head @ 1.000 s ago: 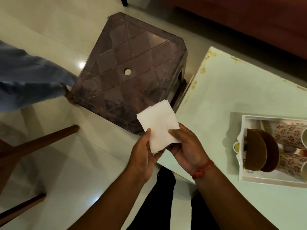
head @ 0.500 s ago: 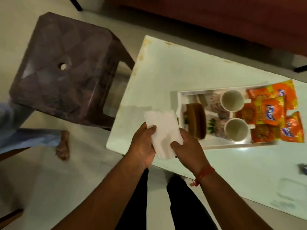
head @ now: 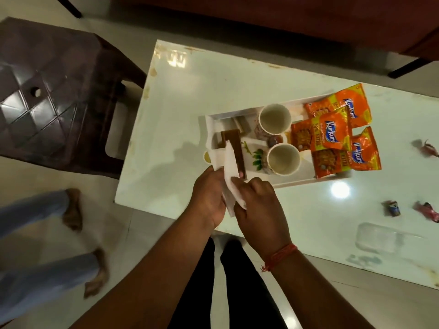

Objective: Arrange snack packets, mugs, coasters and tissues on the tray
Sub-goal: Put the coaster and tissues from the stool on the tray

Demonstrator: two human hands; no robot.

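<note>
A white tray [head: 299, 181] lies on the pale table [head: 190, 91]. On it stand two flowered mugs, one at the back [head: 274, 118] and one in front [head: 283, 159], with several orange snack packets [head: 332, 131] at the tray's right end. Brown coasters [head: 234, 142] stand on edge at its left end. Both hands hold a folded white tissue [head: 231, 167] over the tray's left front corner. My left hand [head: 209, 195] grips its left side, and my right hand [head: 259, 205] pinches its lower right edge.
A brown plastic stool [head: 47, 86] stands left of the table. Another person's bare feet and blue trouser legs [head: 35, 245] are on the floor at the left. Small wrapped candies [head: 392, 207] and a clear lid [head: 380, 236] lie on the table's right part. A sofa runs behind.
The view has swung right from the stool to the table. Both hands have carried the tissue over to the tray's left end, and it now looks folded narrower.
</note>
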